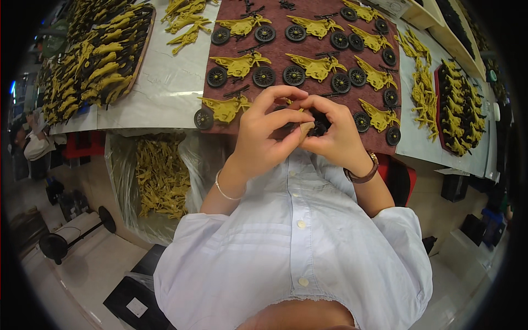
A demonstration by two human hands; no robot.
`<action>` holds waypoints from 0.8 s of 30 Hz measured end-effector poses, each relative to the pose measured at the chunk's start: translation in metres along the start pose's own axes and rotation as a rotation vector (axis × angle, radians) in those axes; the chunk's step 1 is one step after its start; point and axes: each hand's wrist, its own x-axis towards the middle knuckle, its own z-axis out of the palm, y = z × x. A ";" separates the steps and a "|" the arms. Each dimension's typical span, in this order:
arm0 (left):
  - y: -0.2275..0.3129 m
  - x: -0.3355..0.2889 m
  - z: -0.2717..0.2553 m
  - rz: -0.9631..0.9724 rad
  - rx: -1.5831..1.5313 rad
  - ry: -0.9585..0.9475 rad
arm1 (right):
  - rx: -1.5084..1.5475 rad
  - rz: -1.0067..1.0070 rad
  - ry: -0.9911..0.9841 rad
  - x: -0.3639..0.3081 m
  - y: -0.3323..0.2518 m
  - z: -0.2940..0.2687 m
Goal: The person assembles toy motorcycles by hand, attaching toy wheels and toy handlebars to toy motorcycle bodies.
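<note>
Maroon mat on table above pale floor

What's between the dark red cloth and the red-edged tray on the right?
The head view shows loose yellow parts on the pale tabletop between the cloth and the tray.

Your shirt is pale bluish white, your wristband brown; you face yellow toy motorbike bodies, black wheels, a maroon cloth and a pale grey counter.
</note>
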 end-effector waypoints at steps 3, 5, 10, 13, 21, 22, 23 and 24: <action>0.007 -0.002 0.012 -0.105 -0.022 -0.018 | 0.036 0.008 0.011 -0.009 0.010 -0.008; 0.011 -0.001 0.018 -0.178 -0.059 0.023 | 0.245 0.040 -0.013 -0.014 0.018 -0.012; 0.012 -0.006 0.026 -0.198 -0.102 0.133 | 0.931 0.281 -0.061 -0.029 0.025 -0.021; 0.017 -0.012 0.027 -0.203 0.019 0.136 | 1.087 0.306 -0.023 -0.033 0.029 -0.027; 0.018 -0.022 0.026 -0.034 0.507 0.011 | 1.046 0.215 -0.020 -0.028 0.034 -0.037; 0.017 -0.022 0.026 -0.006 0.582 -0.016 | 1.046 0.216 -0.023 -0.027 0.034 -0.035; 0.016 -0.022 0.026 -0.007 0.584 -0.015 | 0.565 0.052 0.047 -0.026 0.034 -0.031; 0.015 -0.022 0.025 0.020 0.628 -0.024 | 0.084 -0.106 0.110 -0.026 0.033 -0.028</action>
